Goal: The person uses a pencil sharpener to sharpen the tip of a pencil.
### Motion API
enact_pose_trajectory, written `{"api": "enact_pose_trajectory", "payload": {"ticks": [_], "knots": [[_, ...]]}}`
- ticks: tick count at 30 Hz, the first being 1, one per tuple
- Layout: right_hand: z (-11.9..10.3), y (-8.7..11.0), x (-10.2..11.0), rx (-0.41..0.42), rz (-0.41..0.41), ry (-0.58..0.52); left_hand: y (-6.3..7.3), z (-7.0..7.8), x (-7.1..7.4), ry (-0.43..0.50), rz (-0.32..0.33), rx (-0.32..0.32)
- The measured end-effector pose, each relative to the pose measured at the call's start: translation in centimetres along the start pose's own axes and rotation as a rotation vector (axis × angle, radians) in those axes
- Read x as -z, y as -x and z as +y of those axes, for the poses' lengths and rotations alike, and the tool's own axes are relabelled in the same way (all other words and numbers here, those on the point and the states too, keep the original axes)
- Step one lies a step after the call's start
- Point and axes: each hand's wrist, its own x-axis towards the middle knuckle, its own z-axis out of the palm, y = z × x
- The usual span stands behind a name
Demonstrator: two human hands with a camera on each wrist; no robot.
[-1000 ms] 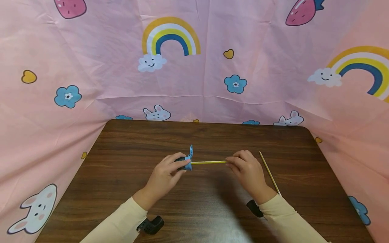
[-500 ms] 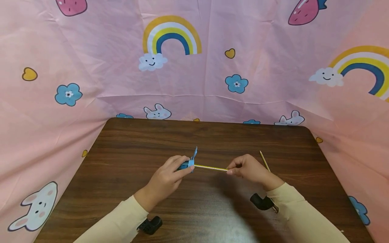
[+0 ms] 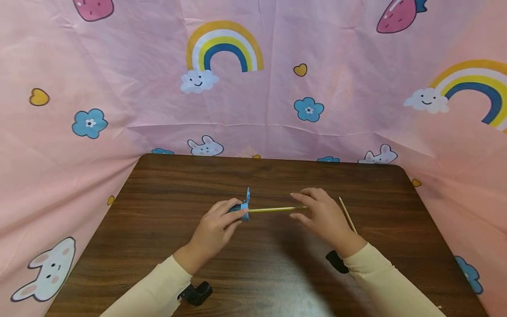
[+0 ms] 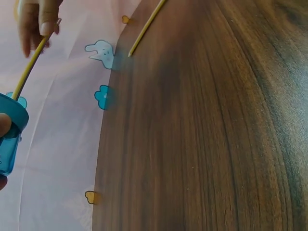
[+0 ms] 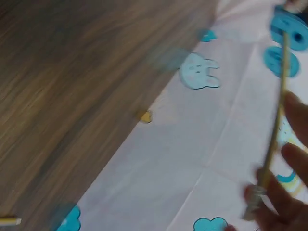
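My left hand (image 3: 214, 226) grips a blue pencil sharpener (image 3: 244, 215), its thumb and fingers on either side. The sharpener's round lid (image 3: 248, 194) is flipped up. From its opening a yellow striped pencil (image 3: 273, 210) runs rightward, roughly level; the tip inside is hidden. Around the pencil's far end is my right hand (image 3: 326, 220), thumb and forefinger spread apart with the pencil between them. In the right wrist view, blurred fingers (image 5: 284, 204) lie beside the pencil's end. The left wrist view has the sharpener (image 4: 7, 151) at its left edge, the pencil (image 4: 31, 70) rising from it.
A second pencil (image 3: 347, 215) lies on the brown wooden table (image 3: 190, 185), partly hidden behind my right forearm. Pink printed cloth (image 3: 150, 79) hangs along the table's back and sides. Black wrist devices (image 3: 198, 293) stick out below the sleeves.
Half a second ago my right hand pinched the pencil's end; now its fingers are spread. The pencil and sharpener have swung from slanting down rightward to nearly level.
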Motion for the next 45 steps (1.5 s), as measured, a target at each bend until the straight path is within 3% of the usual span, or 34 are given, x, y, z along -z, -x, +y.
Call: {"api": "enact_pose_trajectory", "payload": {"ticks": [3,6,11,17,21,24,28,31,35,38,40,42,45], "knots": [[0.4,0.3,-0.8,0.145,0.162,0.112,-0.1,0.0,0.2,0.012,-0.007,0.056],[0.7,0.6,-1.4,0.227,0.249,0.134,-0.1,0.1,0.3,0.024,-0.022,0.1],[1.0,1.0,-2.2,0.29,0.344,0.14,-0.2,0.4,0.5,0.063,-0.048,0.191],[1.3,0.9,-2.9,0.356,0.514,0.106,-0.5,1.2,0.7,0.12,-0.096,0.293],[1.4,0.6,-2.9,0.387,0.579,0.079,-0.5,1.5,0.7,0.15,-0.12,0.322],[1.3,0.5,-2.8,0.4,0.582,0.083,-0.4,1.4,0.6,0.144,-0.119,0.291],[1.0,0.6,-2.6,0.339,0.477,0.071,-0.1,1.1,0.4,0.09,-0.086,0.171],[0.7,0.7,-2.1,0.223,0.322,0.034,0.0,0.8,0.2,0.042,-0.063,0.082],[0.3,0.5,-1.0,-0.005,-0.003,-0.153,0.0,0.5,0.2,-0.022,-0.067,-0.034],[0.7,0.2,-0.3,-0.203,-0.286,-0.416,0.0,0.3,0.1,-0.051,-0.068,-0.119],[1.2,-0.1,-0.1,-0.302,-0.43,-0.563,0.1,0.3,0.1,-0.051,-0.067,-0.158],[1.6,-0.3,0.0,-0.356,-0.515,-0.654,0.1,0.3,0.0,-0.048,-0.063,-0.18],[1.7,-0.4,0.0,-0.345,-0.517,-0.625,0.0,0.2,0.0,-0.033,-0.053,-0.17]]}}
